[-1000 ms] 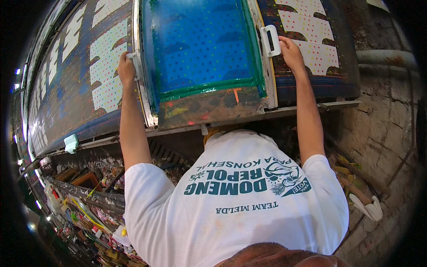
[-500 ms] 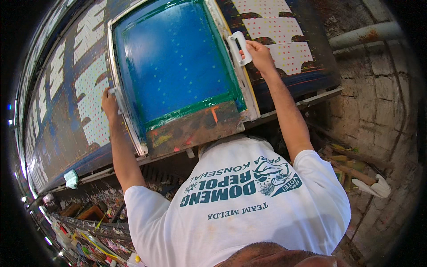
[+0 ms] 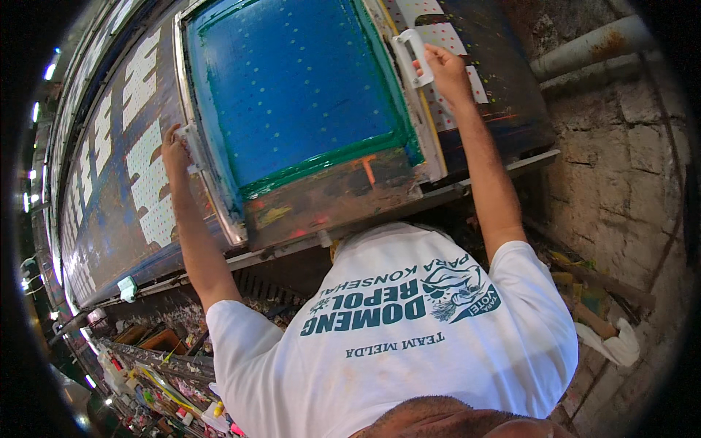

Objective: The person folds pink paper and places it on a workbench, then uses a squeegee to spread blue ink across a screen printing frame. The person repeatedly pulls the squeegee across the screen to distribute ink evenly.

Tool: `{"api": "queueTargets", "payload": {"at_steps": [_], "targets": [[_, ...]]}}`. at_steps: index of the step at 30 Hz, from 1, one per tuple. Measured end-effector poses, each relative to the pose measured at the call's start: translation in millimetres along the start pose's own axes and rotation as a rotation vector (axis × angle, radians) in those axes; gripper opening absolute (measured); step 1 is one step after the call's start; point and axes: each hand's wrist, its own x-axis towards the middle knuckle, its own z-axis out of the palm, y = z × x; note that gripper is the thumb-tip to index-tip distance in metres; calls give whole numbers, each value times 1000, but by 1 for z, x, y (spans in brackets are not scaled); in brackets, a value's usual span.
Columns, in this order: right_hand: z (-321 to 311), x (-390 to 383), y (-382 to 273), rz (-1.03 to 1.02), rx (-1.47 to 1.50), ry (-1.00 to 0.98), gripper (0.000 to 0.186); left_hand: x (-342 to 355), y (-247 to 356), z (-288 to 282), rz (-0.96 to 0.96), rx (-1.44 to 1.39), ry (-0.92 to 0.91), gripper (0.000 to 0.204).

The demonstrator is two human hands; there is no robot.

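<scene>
A screen-printing screen (image 3: 292, 87), blue with wet green edges, lies in a pale frame on a long paint-stained table (image 3: 496, 146); a stained strip with an orange mark spans its near end. My left hand (image 3: 176, 150) is closed on the white handle at the screen's left side. On the right side, my right hand (image 3: 445, 73) has its fingers wrapped round another white handle (image 3: 411, 52). White pieces with coloured dots (image 3: 146, 182) are laid out on both sides, some on the right partly hidden by the frame and my hand.
My white T-shirt fills the lower middle. A cluttered shelf (image 3: 157, 376) with bottles and scraps runs below the table at left. A rough block floor (image 3: 606, 182), a rusty pipe (image 3: 584, 55) and a white cloth (image 3: 621, 343) are at right. A pale green item (image 3: 127, 289) rests on the table's near edge.
The view has tilted and shifted since a second ago. The screen sits slightly further right against the dotted pieces, covering more of them there. Both hands have stayed on the handles.
</scene>
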Motion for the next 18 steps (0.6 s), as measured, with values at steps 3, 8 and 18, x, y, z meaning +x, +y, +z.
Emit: {"api": "queueTargets", "payload": {"at_steps": [3,8,18], "targets": [[-69,29,23,-72,12,44,38,-34,30,74,-47,-57,-6,32],[-181,70,54,-27,-79,104,33,-85,65,184,-44,-134,-92,31],[-263,82,95,33,-134,1,35,-141,74,259,-24,-45,-55,29]]}}
